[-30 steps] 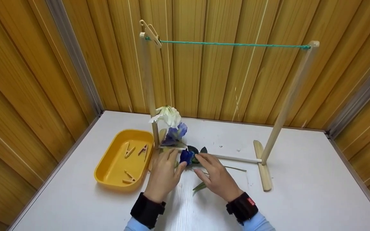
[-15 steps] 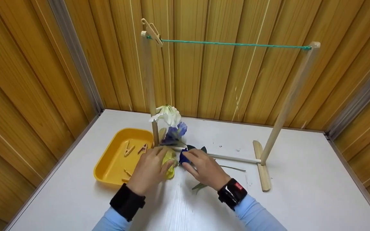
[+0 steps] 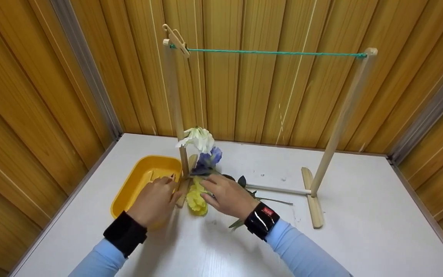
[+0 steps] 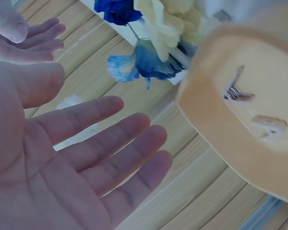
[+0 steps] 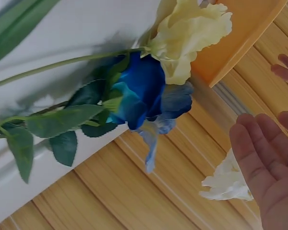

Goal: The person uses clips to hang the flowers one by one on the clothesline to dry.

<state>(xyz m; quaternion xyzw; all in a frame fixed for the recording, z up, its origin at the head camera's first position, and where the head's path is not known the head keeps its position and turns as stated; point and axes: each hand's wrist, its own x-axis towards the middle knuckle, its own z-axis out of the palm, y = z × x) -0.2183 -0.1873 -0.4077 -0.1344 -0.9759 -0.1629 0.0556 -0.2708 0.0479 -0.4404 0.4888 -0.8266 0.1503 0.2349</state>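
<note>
My left hand point(image 3: 154, 202) is over the front of the yellow tray point(image 3: 119, 192), its fingers extended and holding nothing in the left wrist view. Two small clothespins, one point(image 4: 237, 91) open-legged, show in the tray there. My right hand point(image 3: 229, 194) hovers by the flowers, also with nothing in its fingers. It hides the blue rose point(image 5: 139, 91) in the head view. Just left of it lies a yellow flower point(image 3: 197, 200) on the table; behind is a purple-blue flower point(image 3: 208, 161). A white flower point(image 3: 198, 139) hangs head down from a wooden clothespin point(image 3: 177, 40) on the line.
A wooden stand with a left post point(image 3: 175, 100) and right post point(image 3: 338, 119) carries a green cord point(image 3: 275, 52). Its low crossbar point(image 3: 279, 189) runs behind the flower stems point(image 3: 275, 200). Wood-panelled walls enclose the white table point(image 3: 375, 207).
My left hand has moved left from beside the flowers to over the tray. My right hand has shifted left, covering the blue rose; the yellow flower has come into view.
</note>
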